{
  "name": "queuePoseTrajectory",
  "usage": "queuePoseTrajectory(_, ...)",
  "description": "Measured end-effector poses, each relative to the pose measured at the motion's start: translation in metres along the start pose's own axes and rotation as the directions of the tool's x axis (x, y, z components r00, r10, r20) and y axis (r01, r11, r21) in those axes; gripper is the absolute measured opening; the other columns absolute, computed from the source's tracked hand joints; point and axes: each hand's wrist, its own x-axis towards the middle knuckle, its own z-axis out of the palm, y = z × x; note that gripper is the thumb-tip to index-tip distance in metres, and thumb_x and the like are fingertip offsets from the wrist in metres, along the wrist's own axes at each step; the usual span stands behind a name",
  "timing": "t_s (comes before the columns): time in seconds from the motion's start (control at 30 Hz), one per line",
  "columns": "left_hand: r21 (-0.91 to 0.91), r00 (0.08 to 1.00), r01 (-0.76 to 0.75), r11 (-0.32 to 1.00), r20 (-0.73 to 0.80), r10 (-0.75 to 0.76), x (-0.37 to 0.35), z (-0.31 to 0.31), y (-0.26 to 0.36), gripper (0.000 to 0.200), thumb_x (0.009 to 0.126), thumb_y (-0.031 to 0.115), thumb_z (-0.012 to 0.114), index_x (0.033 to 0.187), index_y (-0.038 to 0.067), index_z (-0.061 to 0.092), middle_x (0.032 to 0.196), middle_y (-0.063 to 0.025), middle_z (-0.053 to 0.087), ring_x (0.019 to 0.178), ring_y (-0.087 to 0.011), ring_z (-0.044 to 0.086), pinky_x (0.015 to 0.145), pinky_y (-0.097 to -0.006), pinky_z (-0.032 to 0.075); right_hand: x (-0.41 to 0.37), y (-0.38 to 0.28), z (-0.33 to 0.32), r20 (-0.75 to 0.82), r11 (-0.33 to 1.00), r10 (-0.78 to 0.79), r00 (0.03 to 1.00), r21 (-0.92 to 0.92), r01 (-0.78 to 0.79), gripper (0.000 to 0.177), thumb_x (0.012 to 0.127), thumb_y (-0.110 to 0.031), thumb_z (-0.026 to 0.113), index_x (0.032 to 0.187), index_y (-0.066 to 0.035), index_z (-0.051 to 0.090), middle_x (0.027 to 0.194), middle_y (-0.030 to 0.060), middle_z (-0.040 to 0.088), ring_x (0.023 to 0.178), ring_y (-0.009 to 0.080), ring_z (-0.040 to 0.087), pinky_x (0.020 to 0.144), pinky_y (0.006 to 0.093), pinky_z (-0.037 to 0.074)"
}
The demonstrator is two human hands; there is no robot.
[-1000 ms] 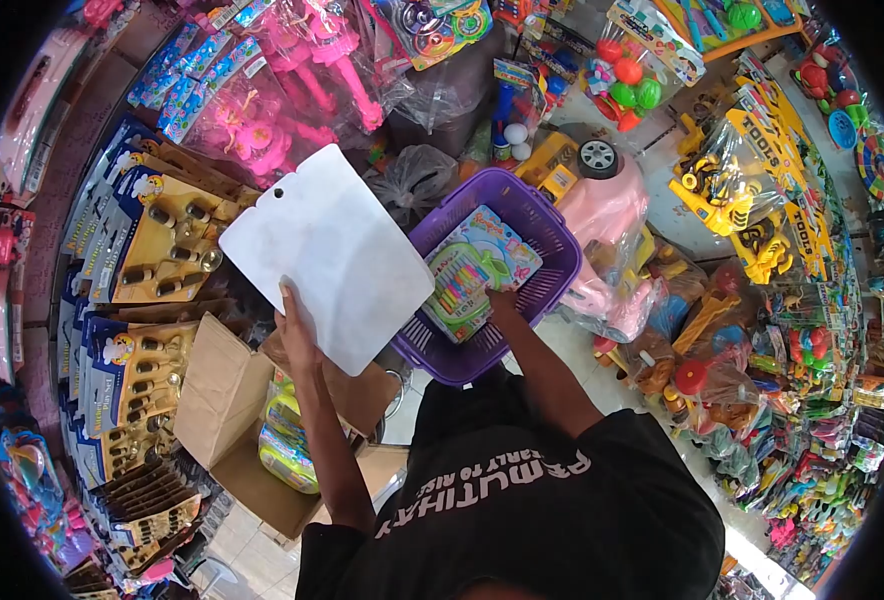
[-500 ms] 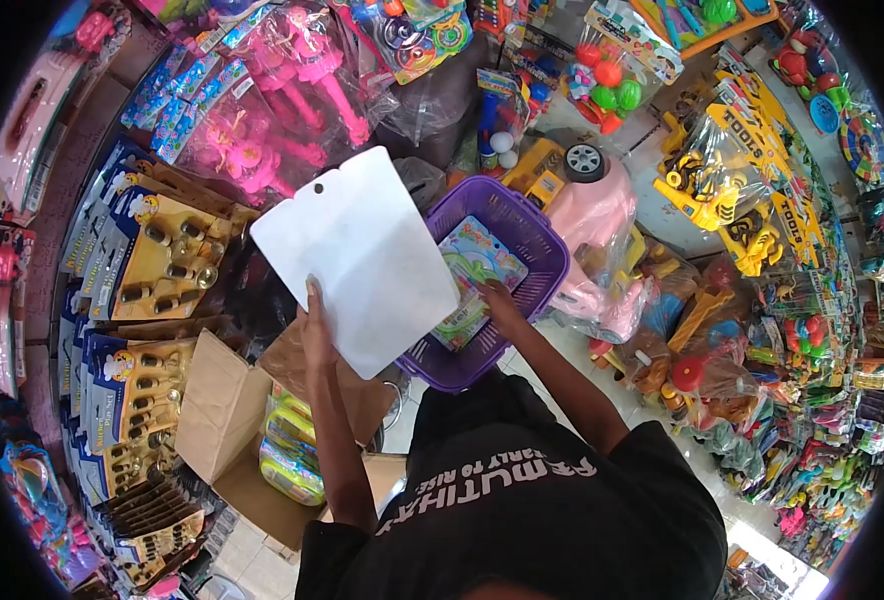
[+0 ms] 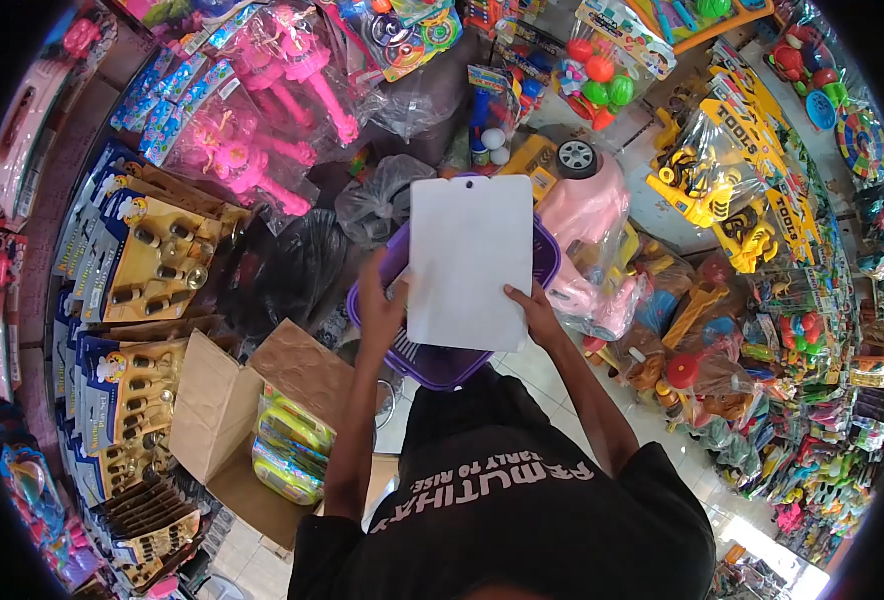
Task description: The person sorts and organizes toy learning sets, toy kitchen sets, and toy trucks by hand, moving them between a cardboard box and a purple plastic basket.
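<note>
A white rectangular board [image 3: 470,265] with a small hole near its top edge stands almost straight in front of me, over the purple basket [image 3: 440,372]. My right hand [image 3: 532,308] grips the board's right edge, thumb on the front face and the other fingers hidden behind. Just off the left edge is my left hand [image 3: 380,305], slightly blurred, its thumb and fingers apart and nothing seen between them. The board covers most of the basket's inside, and the colourful packet is out of sight.
An open cardboard box [image 3: 212,415] holds green packs [image 3: 292,450] at lower left. Carded kitchen sets [image 3: 162,260] hang on the left. Black plastic bags [image 3: 287,270] lie beyond the box. A pink toy car [image 3: 587,220] and yellow tool toys [image 3: 707,185] are on the right.
The board has moved right and turned upright. My left hand has let go of it, and my right hand has come from the colourful packet to its right edge. The packet has gone from view.
</note>
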Motion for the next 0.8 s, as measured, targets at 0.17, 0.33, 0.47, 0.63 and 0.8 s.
queuePoseTrajectory(0.17,-0.004,0.907,-0.086,0.996,0.413,0.08,-0.029,0.051,0.019,0.052,0.085,0.025,0.058,0.126,-0.001,0.039,0.122,-0.0208,0.047,0.116,-0.0321,0.044,0.099,-0.0409,0.031,-0.017,0.001,0.006,0.081,0.926,-0.197,0.977,-0.313,0.213,0.058,0.08,-0.008,0.057,0.131,0.0,0.031,0.122,0.0136,0.047,0.11,0.0199,0.047,0.088,0.0319,0.042)
queuePoseTrajectory(0.33,-0.229,0.83,0.307,0.924,0.539,-0.142,-0.031,0.064,0.015,0.066,0.089,0.038,0.052,0.135,-0.001,0.025,0.122,-0.0219,0.047,0.117,-0.0288,0.044,0.098,-0.0356,0.033,-0.034,-0.001,0.05,0.297,0.907,-0.159,0.942,-0.334,0.258,0.063,0.075,-0.003,0.06,0.13,-0.003,0.028,0.119,0.0114,0.043,0.108,0.0223,0.048,0.083,0.0332,0.048)
queuePoseTrajectory(0.47,-0.256,0.798,0.377,0.89,0.578,-0.172,-0.022,0.048,-0.008,0.057,0.089,0.033,0.055,0.13,-0.001,0.035,0.118,-0.0163,0.053,0.107,-0.022,0.052,0.09,-0.0316,0.04,-0.029,0.016,0.054,0.304,0.893,-0.162,0.939,-0.359,0.27,0.06,0.076,-0.009,0.065,0.125,-0.001,0.032,0.115,0.0139,0.044,0.099,0.0229,0.052,0.078,0.0355,0.049)
queuePoseTrajectory(0.63,-0.259,0.734,0.491,0.832,0.637,-0.235,-0.007,0.032,-0.033,0.039,0.089,0.026,0.056,0.116,-0.002,0.052,0.105,-0.0072,0.061,0.093,-0.0124,0.055,0.082,-0.028,0.044,0.022,0.059,0.014,0.277,0.629,-0.306,0.911,-0.659,0.412,0.06,0.074,-0.017,0.068,0.123,-0.003,0.036,0.113,0.0162,0.045,0.1,0.0294,0.049,0.084,0.0411,0.044)
queuePoseTrajectory(0.8,-0.311,0.708,0.587,0.748,0.646,-0.287,0.024,0.031,-0.044,0.04,0.089,0.023,0.057,0.121,0.0,0.049,0.107,-0.0048,0.06,0.095,-0.0112,0.054,0.083,-0.0258,0.044,0.07,0.081,-0.006,-0.118,0.536,-0.672,0.731,-0.758,0.371,0.059,0.072,-0.025,0.07,0.119,-0.007,0.04,0.116,0.0215,0.043,0.113,0.0412,0.037,0.096,0.0495,0.031)
